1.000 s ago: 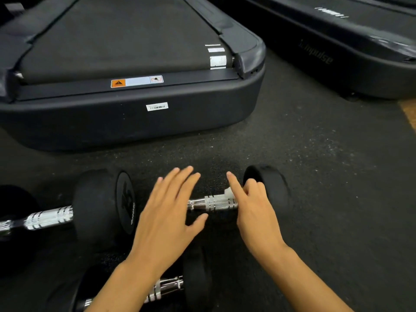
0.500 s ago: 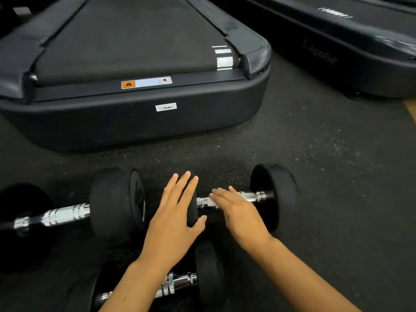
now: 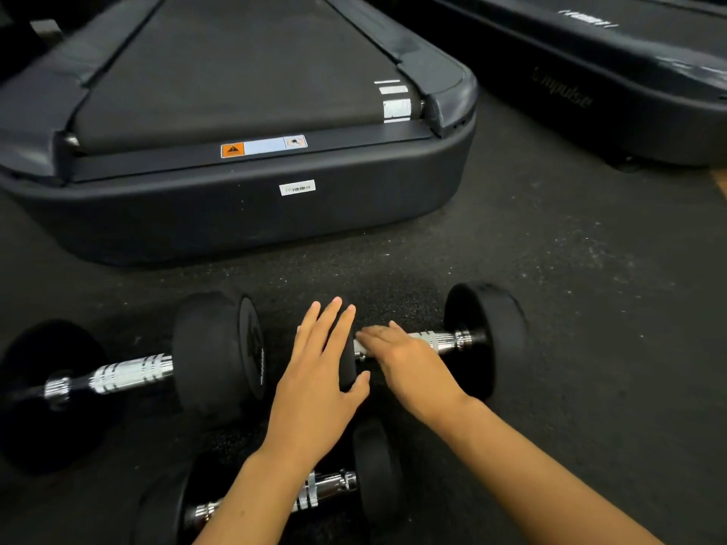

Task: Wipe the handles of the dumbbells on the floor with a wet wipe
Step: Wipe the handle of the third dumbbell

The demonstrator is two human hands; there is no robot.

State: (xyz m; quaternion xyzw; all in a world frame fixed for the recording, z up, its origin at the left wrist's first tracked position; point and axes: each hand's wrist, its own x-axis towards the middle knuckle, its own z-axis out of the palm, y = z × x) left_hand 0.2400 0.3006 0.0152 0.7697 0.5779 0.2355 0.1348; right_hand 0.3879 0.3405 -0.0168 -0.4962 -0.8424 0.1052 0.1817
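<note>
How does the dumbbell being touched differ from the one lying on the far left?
Both hands are on the touched dumbbell; the left dumbbell lies untouched. The touched one's handle is half covered by the right hand; the left one's handle shows fully. Both have black ends, chrome handles, and lie on the floor.

gym floor, treadmills [image 3: 251, 214], dumbbells [image 3: 212, 356], black rubber flooring [image 3: 570, 308]

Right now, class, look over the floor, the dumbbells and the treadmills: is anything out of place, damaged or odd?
Nothing stands out. Three dumbbells lie flat on the rubber floor. The left hand rests on one head of the dumbbell being wiped, and the right hand covers its handle. The treadmill behind looks intact.
</note>
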